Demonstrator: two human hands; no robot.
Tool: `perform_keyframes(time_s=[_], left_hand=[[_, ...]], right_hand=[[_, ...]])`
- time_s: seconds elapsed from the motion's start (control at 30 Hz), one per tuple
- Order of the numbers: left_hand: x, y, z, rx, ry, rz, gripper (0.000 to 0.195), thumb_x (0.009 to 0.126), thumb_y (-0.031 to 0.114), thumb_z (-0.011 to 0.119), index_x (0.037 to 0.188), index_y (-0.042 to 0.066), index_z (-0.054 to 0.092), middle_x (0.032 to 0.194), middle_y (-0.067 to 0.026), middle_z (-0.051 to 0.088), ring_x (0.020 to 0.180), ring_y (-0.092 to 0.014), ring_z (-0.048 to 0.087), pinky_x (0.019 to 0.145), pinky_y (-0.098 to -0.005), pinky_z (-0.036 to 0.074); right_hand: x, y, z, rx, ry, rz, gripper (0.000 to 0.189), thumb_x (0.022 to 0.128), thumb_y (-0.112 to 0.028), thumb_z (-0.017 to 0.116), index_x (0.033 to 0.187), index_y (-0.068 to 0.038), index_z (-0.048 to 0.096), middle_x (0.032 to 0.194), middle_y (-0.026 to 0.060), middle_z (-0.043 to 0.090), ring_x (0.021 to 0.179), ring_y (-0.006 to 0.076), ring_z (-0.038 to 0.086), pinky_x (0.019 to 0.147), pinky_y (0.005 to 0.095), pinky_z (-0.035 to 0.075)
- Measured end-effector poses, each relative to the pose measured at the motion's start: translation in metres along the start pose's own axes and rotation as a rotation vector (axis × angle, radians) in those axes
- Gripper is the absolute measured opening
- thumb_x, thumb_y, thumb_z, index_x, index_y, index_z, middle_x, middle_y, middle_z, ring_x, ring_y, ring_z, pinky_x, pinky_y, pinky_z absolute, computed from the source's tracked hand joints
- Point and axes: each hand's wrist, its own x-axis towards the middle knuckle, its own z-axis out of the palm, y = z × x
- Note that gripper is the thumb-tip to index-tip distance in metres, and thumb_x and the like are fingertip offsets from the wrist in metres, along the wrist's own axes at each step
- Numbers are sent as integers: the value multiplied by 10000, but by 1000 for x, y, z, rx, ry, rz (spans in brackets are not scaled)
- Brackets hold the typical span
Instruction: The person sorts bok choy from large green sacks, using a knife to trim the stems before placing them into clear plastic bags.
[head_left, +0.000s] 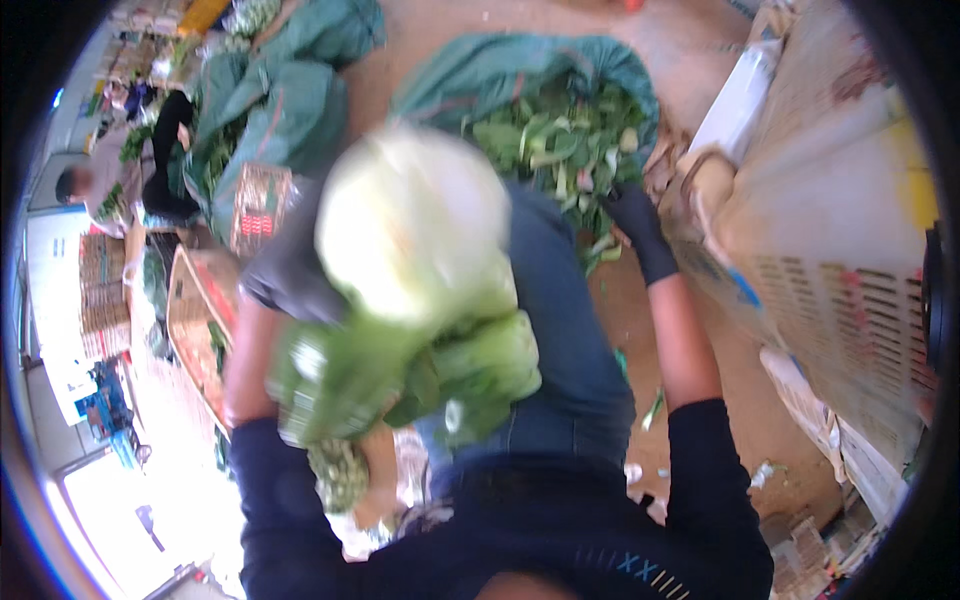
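My left hand (289, 259), in a dark glove, grips a leafy green vegetable with a broad pale base (412, 225), close to the camera and blurred. Its green leaves hang down to the left. More green heads (487, 360) lie just below and beside it, over my lap. My right hand (634, 217), also dark-gloved, is low at the near right edge of an open green woven sack (525, 60). Loose leaves and cut stalks (562, 139) fill that sack. The right fingers are partly hidden against the leaves, so whether they hold anything is unclear.
More green sacks (300, 112) stand at the upper left, near another person (112, 165). A wicker-like crate (259, 202) and an open box (202, 300) are on the left. Slotted plastic crates (832, 300) rise close on my right. Scraps (654, 409) lie on the brown floor.
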Motion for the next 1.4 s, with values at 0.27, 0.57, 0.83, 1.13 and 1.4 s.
perform_keyframes(time_s=[0.27,0.57,0.83,1.13,1.4], left_hand=[[48,88,-25,481,-595,-447,760,593,380,803,1164,-8,484,1024,-164,593,922,-278,603,802,-369,482],[-2,-58,-20,195,-645,-767,895,677,384,767,1367,21,327,1337,-150,418,1236,-224,398,1033,-343,308],[-50,-61,-23,44,-536,-963,928,721,401,738,1407,12,250,1353,-114,410,1241,-195,371,1047,-345,292],[-190,9,8,-136,341,-838,1018,660,462,760,1402,-3,241,1335,-142,428,1240,-214,389,1054,-352,280],[-228,63,144,-367,1111,-707,1116,595,398,837,1419,29,181,1387,-122,355,1285,-225,339,1062,-371,277]], right_hand=[[-26,90,70,413,372,-311,378,765,-231,648,1037,19,568,903,202,628,843,307,621,783,370,466],[-305,-56,10,900,-825,-53,344,923,-225,524,1149,34,511,1141,143,558,1061,199,554,894,305,455],[-289,-86,20,1460,-895,248,574,932,-274,502,1361,26,266,1266,155,462,1176,229,470,988,365,391],[-252,-144,54,1202,-565,-171,948,741,-466,711,1376,29,211,1343,184,373,1263,263,346,1052,376,281],[-234,-160,81,1214,-777,-346,1046,654,-382,781,1402,0,157,1372,146,339,1263,254,345,1055,381,277]])
